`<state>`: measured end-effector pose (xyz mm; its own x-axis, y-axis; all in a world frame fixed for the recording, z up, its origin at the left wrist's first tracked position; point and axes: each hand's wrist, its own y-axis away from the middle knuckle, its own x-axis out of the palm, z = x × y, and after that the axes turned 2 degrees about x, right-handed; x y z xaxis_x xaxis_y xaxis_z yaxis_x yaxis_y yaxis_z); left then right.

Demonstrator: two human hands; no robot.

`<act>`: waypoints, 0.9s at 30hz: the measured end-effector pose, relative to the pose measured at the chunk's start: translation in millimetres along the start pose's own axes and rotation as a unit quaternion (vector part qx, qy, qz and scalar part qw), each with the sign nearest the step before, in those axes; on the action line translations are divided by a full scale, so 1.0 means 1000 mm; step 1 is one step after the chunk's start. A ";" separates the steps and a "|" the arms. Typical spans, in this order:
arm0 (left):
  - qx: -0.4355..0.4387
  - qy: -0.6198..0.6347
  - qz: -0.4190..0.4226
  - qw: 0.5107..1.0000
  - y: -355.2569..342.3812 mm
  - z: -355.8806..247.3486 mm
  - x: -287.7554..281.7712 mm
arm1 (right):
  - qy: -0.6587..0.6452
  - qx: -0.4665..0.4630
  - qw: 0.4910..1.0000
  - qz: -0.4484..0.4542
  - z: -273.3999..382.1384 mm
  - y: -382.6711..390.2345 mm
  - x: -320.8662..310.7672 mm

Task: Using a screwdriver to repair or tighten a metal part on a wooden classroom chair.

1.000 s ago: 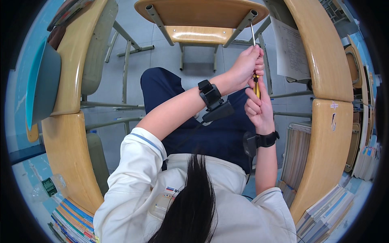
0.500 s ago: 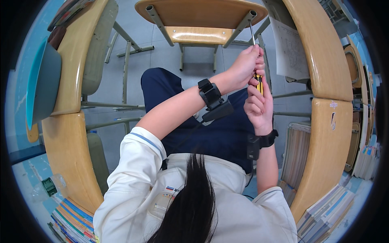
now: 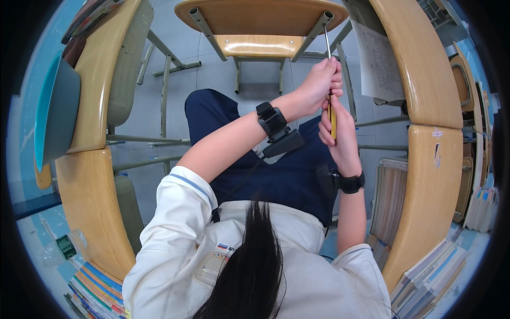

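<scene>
A screwdriver with a yellow-and-black handle [image 3: 333,123] and a thin metal shaft points away from me. My left hand [image 3: 320,82] is closed around it where shaft and handle meet. Lower down, my right hand [image 3: 342,130] grips the handle, its fingers along the sides. The screwdriver's tip is at the grey metal tube [image 3: 317,37] on the right of a chair, under its curved wooden board [image 3: 260,18]; whether it sits in a screw is too small to tell. A second wooden board [image 3: 260,47] of the chair shows beyond, with two bolt heads.
Wooden desks flank me on the left [image 3: 87,175] and right [image 3: 427,202]. A teal bin [image 3: 58,114] stands at the left. Paper sheets [image 3: 380,66] hang by the right desk. Books are stacked at lower left [image 3: 98,287] and lower right [image 3: 427,276]. Metal desk legs cross both sides.
My right hand has turned around the handle, its fingers now straighter and the wrist device rotated. The screwdriver and both hands have shifted slightly left; the left hand keeps its grip.
</scene>
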<state>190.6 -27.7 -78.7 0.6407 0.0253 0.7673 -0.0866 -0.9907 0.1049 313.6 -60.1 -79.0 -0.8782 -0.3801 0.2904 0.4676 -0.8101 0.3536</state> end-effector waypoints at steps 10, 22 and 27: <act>-0.008 0.009 0.026 1.000 0.001 -0.001 0.001 | -0.210 0.102 0.963 0.131 -0.001 0.003 -0.008; -0.014 0.002 0.029 0.999 0.002 -0.003 0.000 | -0.572 0.192 0.750 0.269 -0.008 -0.003 -0.008; -0.005 -0.002 0.036 0.999 0.003 -0.003 -0.003 | -0.180 0.100 0.969 0.133 0.004 0.002 0.000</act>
<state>186.3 -30.1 -78.9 0.6351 -0.0464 0.7710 -0.1394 -0.9887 0.0553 315.3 -60.1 -74.2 -0.6482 -0.3552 0.6736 0.7152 -0.5877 0.3783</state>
